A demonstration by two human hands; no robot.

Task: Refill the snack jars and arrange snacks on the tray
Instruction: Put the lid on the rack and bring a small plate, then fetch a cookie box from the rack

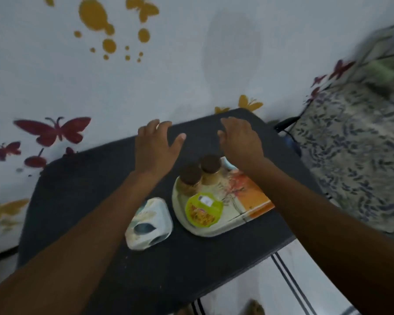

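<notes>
Left hand [155, 146], right hand [241, 142] spread empty above tray [248, 214]; two jars [199, 178] on it.

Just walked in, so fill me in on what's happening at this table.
A person reaches both arms over a dark table. The left hand and right hand are open, holding nothing. Below them, a tray carries two brown-lidded jars and a green snack cup. A small patterned dish sits beside the tray.

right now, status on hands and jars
Left hand and right hand open, empty, above the table. Two lidded jars and a green snack cup on the tray. Nothing blocking.
</notes>
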